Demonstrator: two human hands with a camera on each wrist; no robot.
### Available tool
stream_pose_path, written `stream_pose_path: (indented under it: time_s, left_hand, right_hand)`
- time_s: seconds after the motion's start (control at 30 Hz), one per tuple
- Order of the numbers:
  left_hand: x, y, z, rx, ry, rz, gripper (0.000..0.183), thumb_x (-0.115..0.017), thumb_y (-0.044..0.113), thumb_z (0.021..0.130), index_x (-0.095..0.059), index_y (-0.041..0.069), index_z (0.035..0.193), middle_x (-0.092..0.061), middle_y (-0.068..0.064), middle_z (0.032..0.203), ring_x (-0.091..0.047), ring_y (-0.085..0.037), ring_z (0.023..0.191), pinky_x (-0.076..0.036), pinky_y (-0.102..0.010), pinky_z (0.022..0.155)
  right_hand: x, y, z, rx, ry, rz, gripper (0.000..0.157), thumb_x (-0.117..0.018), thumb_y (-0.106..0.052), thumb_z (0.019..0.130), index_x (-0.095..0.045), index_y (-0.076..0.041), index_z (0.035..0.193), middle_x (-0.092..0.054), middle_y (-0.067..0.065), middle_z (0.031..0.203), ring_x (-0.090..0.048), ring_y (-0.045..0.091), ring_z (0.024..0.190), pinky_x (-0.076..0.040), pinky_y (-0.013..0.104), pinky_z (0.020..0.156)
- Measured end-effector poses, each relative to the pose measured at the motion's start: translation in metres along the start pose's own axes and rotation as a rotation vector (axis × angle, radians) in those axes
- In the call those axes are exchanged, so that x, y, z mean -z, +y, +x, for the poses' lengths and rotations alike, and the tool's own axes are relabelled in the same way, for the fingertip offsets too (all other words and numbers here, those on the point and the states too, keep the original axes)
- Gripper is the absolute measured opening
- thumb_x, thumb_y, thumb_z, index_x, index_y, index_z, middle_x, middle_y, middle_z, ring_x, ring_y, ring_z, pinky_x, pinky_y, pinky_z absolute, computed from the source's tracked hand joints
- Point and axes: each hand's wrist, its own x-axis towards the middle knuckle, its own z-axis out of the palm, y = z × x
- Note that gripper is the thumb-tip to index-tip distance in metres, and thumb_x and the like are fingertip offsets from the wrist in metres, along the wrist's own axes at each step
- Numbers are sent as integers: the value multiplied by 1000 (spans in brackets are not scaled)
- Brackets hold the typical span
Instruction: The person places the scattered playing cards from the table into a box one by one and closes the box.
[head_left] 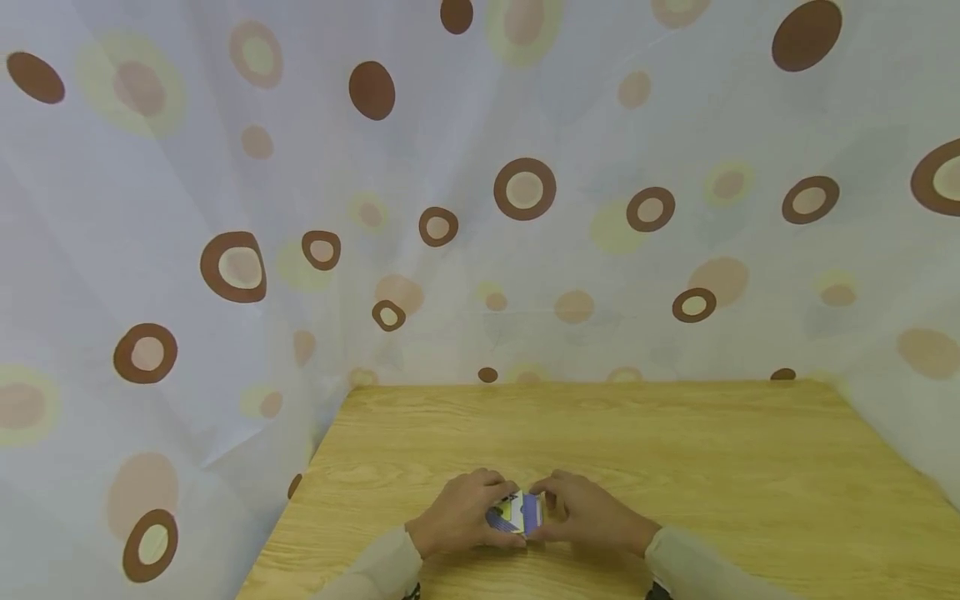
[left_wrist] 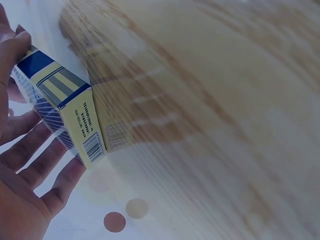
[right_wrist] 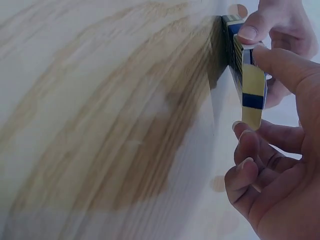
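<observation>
A small cardboard box [head_left: 516,514], printed in yellow, white and blue, is held between both hands low over the table. My left hand [head_left: 463,512] grips its left part, thumb on the near edge and fingers along the far side. In the left wrist view, the box's cream end panel [left_wrist: 90,131] carries a barcode and small print. My right hand [head_left: 588,515] pinches the right end of the box between thumb and index finger. There, a cream flap [right_wrist: 252,85] with a blue band shows in the right wrist view, and the other fingers are curled below it.
The light wooden table [head_left: 637,442] has a glossy surface that reflects the box and hands. A white sheet [head_left: 465,275] with brown, peach and yellow dots hangs behind the table and along its left and right sides.
</observation>
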Motion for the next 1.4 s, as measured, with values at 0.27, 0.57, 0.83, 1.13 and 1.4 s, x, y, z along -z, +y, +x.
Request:
stream_pose_path:
  time_s: [0.27,0.57,0.83,1.13,1.4]
  left_hand:
    - [-2,1,1,-3,8,6,75,-69,71,85,-68,13,134,-67,2,121,-63,-8,105,-52,-17,81]
    - [-1,-2,4,1,11,-1,75,-68,72,85,-68,14,133,-67,2,120,-63,-9,104,-52,-17,80]
    - [-4,0,5,-30,40,21,73,-71,69,85,-69,12,131,-69,0,118,-64,-9,103,-48,-10,75]
    - [-3,4,10,116,15,-112,89,-67,75,83,-60,11,144,-66,-1,127,-62,-8,106,-52,-21,81]
    - [-1,10,20,304,56,-372,95,-78,65,77,-56,4,146,-68,3,112,-62,-7,96,-54,-28,80]
  right_hand:
    - [-2,-1,2,-12,2,-33,72,-76,-59,87,-66,-6,134,-58,-7,102,-51,8,78,-47,24,65]
    - [6,2,3,54,41,15,27,-78,-43,91,-70,-20,102,-59,-7,100,-55,12,83,-48,25,69]
    - [0,1,5,104,16,11,15,-72,-35,98,-71,-23,106,-56,-7,100,-51,9,76,-48,23,65]
    - [-1,7,-4,34,57,125,11,-67,-27,102,-68,-20,109,-63,-8,99,-55,5,73,-51,25,63]
    - [3,9,-11,-66,132,316,22,-71,-28,100,-66,-15,117,-73,3,110,-60,13,70,-51,26,60]
